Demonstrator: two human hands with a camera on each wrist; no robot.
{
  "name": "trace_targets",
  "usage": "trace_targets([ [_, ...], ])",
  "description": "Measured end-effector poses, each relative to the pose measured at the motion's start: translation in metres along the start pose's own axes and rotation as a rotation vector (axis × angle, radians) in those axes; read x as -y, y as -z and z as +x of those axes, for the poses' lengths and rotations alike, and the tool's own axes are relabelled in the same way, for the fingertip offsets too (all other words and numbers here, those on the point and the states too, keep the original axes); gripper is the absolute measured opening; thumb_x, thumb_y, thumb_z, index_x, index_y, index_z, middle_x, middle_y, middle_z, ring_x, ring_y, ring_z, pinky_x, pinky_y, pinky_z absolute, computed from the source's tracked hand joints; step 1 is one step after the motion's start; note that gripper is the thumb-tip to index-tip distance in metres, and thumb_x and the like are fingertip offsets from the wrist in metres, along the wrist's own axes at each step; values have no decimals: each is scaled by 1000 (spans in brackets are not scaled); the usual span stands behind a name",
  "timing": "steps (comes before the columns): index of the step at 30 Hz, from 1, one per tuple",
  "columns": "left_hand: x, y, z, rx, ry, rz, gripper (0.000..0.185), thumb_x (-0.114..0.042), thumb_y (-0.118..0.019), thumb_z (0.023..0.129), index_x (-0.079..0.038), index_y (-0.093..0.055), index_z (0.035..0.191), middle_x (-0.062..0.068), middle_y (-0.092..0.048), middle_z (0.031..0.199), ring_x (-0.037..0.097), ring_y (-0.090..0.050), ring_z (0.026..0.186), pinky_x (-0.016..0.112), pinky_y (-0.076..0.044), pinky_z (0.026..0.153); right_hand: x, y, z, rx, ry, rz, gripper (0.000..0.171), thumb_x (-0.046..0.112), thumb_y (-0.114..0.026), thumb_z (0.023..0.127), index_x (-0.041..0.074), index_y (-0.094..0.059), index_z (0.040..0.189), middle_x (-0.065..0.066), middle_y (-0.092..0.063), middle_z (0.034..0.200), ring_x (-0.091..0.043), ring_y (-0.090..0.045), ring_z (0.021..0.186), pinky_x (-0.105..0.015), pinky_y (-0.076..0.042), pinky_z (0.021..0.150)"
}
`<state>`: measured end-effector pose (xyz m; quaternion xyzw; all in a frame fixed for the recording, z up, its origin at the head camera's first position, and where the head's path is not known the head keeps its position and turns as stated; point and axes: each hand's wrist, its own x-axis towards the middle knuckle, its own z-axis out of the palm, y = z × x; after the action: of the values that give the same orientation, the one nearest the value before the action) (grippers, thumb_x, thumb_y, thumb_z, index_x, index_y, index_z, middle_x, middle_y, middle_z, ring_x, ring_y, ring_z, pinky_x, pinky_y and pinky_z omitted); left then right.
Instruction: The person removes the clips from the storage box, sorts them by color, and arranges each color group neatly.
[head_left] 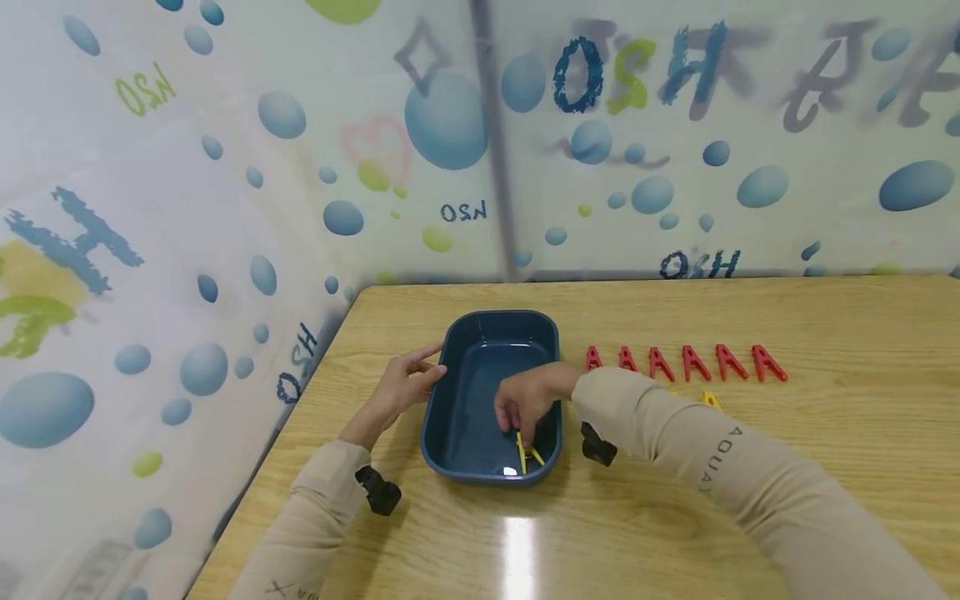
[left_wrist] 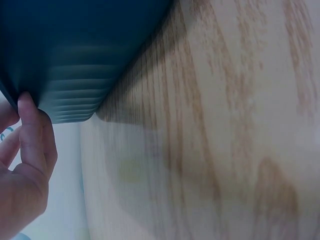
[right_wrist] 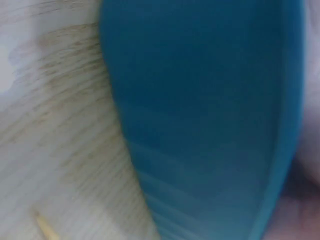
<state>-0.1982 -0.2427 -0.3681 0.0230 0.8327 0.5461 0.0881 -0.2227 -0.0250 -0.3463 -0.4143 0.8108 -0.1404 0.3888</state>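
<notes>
A deep blue rectangular tub with rounded corners sits on the wooden table. My left hand pinches its left rim; in the left wrist view, fingers press on the tub's outer wall. My right hand reaches down inside the tub near its front right corner. Its fingers pinch the top of a yellow plastic clip, whose legs spread toward the tub floor. In the right wrist view, the tub wall hides most of that hand, and the picture is blurred.
Several red A-shaped clips stand in a row right of the tub. Another yellow clip shows partly behind the right sleeve. A patterned curtain borders the table at the back and left.
</notes>
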Motion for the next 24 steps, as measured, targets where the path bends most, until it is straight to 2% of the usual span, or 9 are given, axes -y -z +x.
trace_targets([
  [5,-1,-1,0,1,14,-16,48,-15,-53,90,-12,-38,135,18,-54,100,14,-57,67,34,-51,66,1,-4,2,24,10,-19,24,1,-76,66,4,-62,85,4,-51,65,-5,-46,58,-16,-39,53],
  [8,-1,0,0,-4,22,-11,48,-15,-53,90,-12,-39,135,17,-54,99,14,-56,66,33,-51,65,2,-7,3,-39,28,-16,23,2,-76,65,3,-63,84,6,-53,64,-4,-47,59,-15,-39,53],
  [11,-2,0,-1,-11,30,-10,47,-16,-54,89,-13,-40,134,16,-55,97,13,-54,65,31,-51,65,1,-9,4,-137,45,-2,24,5,-76,65,4,-64,85,5,-56,67,-4,-49,62,-16,-41,55],
  [14,-8,-1,-5,-14,36,-13,47,-14,-54,89,-12,-40,134,15,-55,96,13,-53,65,31,-51,65,0,-11,7,-213,44,25,25,8,-77,66,5,-63,87,4,-58,72,-5,-51,65,-17,-43,58],
  [19,-22,-3,-15,-13,33,3,46,-10,-51,90,-6,-38,134,21,-53,98,13,-55,66,33,-51,67,-1,-13,12,-288,48,80,25,10,-76,68,6,-63,89,2,-58,76,-7,-52,69,-18,-44,62],
  [24,-23,-3,-14,-12,28,7,46,-10,-52,90,-6,-39,134,23,-53,101,13,-56,67,32,-51,66,-3,-12,14,-317,70,144,28,11,-76,69,6,-63,93,0,-59,82,-9,-53,74,-20,-45,66],
])
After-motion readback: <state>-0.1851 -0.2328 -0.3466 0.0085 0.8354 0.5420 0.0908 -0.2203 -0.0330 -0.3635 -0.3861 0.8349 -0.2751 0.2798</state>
